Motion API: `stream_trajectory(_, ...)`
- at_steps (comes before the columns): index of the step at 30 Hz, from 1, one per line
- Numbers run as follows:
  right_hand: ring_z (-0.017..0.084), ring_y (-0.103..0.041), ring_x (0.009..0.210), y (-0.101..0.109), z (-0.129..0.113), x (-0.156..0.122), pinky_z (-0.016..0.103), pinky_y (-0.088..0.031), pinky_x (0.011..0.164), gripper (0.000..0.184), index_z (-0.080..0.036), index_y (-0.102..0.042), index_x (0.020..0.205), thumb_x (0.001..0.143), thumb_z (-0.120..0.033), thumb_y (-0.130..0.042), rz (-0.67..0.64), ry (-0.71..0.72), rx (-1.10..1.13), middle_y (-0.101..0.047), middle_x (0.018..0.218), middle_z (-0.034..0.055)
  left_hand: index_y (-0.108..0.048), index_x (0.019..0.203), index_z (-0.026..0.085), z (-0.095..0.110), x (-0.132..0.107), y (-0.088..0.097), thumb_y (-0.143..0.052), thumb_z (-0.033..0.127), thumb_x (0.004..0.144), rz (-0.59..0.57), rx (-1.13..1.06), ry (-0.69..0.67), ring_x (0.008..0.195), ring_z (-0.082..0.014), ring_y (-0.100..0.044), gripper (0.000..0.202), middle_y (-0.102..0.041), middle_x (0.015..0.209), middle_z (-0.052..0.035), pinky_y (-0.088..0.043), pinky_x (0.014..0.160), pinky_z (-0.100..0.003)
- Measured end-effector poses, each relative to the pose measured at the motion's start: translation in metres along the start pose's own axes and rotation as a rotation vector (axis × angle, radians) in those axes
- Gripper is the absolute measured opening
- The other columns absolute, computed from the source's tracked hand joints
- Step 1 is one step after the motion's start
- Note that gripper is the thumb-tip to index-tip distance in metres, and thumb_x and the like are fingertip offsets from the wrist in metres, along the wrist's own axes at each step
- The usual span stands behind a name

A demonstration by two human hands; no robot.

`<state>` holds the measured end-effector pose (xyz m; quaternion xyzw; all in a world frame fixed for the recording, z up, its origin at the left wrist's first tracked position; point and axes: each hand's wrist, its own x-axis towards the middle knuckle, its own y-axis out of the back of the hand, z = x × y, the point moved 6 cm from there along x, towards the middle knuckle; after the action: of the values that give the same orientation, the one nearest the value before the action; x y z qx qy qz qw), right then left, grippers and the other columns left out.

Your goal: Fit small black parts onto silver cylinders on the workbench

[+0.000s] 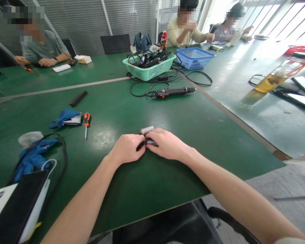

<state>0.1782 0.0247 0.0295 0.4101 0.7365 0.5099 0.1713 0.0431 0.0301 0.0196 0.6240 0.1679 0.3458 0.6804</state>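
Left hand [127, 148] and right hand [167, 145] meet mid-desk [152, 183], both curled nearly shut, fingers folded over a dark flat piece [149, 142]; a short silver metal cylinder [146, 130] shows just past the knuckles on the far side. Whether the two are joined is hidden by the fingers. Held low against the desk between both hands, probably for steadiness, since the piece looks small. An orange-handled screwdriver [86, 118] lies to the left, just beside a crumpled blue glove [64, 118], apparently left within easy reach. Farther off, a corded electric screwdriver [171, 92] sits before a green plastic basket [149, 67] packed with cables, a blue plastic basket [195, 57] next to it. Desk surface green and scuffed, with glare from the tall windows [289, 23] on the right. Three seated people [42, 47] work along the far edges, well apart from these hands.
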Motion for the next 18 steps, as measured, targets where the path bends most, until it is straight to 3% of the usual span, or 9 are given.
stream_trajectory(18,0.023,-0.061,0.102,0.0008,-0.0013,-0.0001,0.034,-0.046,0.086,0.013,-0.016,-0.062,0.103,0.093,-0.024,-0.058,0.009,-0.009,0.029,-0.068,0.108,0.0107,-0.059,0.08,0.02,-0.0002,0.0001,-0.0003,-0.055,0.023,0.088,0.011,0.014,0.002,0.066,-0.0159,-0.06,0.01,-0.068,0.08,-0.002,-0.039,0.06,-0.03)
